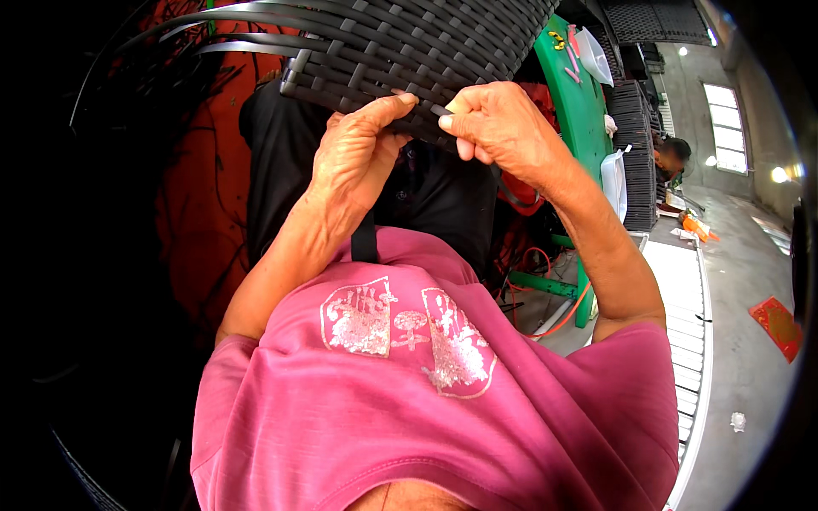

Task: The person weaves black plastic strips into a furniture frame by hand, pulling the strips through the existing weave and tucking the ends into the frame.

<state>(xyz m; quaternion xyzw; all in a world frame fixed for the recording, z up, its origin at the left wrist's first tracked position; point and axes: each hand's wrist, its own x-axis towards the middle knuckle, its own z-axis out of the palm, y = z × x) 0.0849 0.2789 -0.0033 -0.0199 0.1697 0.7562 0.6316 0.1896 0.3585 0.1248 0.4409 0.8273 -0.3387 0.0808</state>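
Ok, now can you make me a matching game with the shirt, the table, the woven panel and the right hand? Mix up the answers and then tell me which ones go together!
Things
1. Shirt
2. Right hand
3. Table
4. Woven panel

Colours and states
A. Dark and criss-crossed
B. Green
C. Pink
D. Pinching at the near edge of the weave

Right pairs: 1-C, 2-D, 3-B, 4-A
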